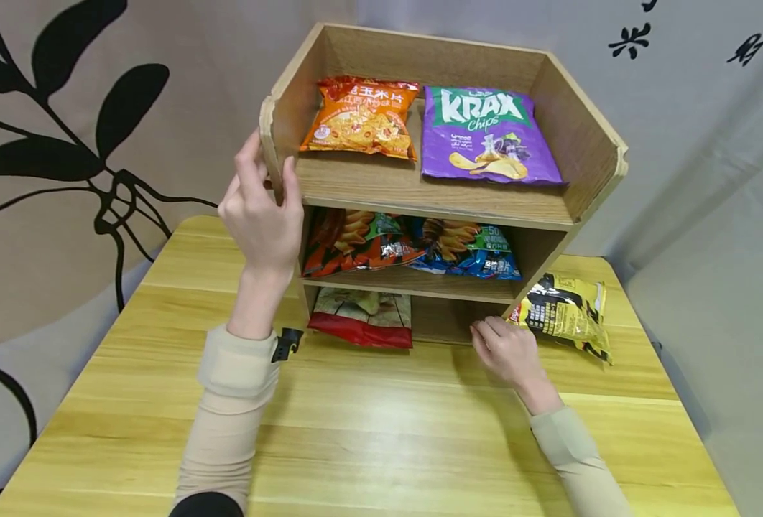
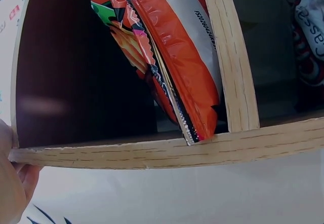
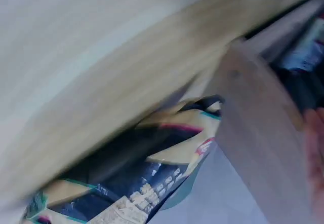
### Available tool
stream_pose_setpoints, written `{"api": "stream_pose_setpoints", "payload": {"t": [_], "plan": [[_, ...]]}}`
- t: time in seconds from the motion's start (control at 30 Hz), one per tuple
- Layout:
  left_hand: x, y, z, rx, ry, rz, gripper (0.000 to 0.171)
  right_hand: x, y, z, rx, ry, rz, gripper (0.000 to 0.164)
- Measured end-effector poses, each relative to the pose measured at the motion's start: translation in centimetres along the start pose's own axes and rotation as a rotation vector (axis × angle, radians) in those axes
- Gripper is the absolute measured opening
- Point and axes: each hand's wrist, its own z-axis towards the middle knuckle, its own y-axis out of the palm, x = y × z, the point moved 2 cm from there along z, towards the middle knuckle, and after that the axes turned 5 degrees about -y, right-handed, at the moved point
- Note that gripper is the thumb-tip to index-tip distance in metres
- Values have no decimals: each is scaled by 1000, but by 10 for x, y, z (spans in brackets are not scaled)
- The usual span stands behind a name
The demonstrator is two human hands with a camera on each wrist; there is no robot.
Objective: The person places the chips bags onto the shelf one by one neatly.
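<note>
A small wooden shelf (image 1: 433, 189) stands on the table with bags of chips on its levels. My left hand (image 1: 265, 208) grips the front edge of its left side panel near the top; in the left wrist view part of that hand (image 2: 12, 178) shows at the panel. Low on the right, my right hand (image 1: 507, 355) has curled fingers at the lower front corner of the right side panel. The right wrist view is blurred and shows only a bit of that hand (image 3: 315, 163). Beside this hand, outside the shelf, lies a yellow-and-black chip bag (image 1: 565, 312).
The top level holds an orange chip bag (image 1: 363, 122) and a purple one (image 1: 485, 136). On the middle level are a red-orange bag (image 1: 355, 240) and a blue bag (image 1: 468, 251). A red-and-white bag (image 1: 363, 316) lies at the bottom left. Curtains hang around the table (image 1: 388, 431).
</note>
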Motion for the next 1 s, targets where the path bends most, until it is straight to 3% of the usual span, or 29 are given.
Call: {"api": "stream_pose_setpoints", "payload": {"t": [0.13, 0.3, 0.47, 0.67, 0.8, 1.0], "plan": [[1, 2, -1, -10, 15, -7, 33, 13, -9, -13, 114, -37, -38, 27], [1, 3, -1, 3, 21, -9, 32, 39, -18, -28, 114, 134, -138, 27], [-1, 2, 0, 10, 14, -11, 32, 69, -20, -44, -27, 383, -172, 29], [0, 1, 0, -7, 17, -13, 33, 91, -22, -64, -408, 658, -104, 67], [-1, 1, 0, -1, 14, -15, 33, 95, -21, -71, -548, 698, -67, 82], [-2, 0, 1, 3, 13, -15, 33, 96, -22, -74, -608, 626, -73, 88]]}}
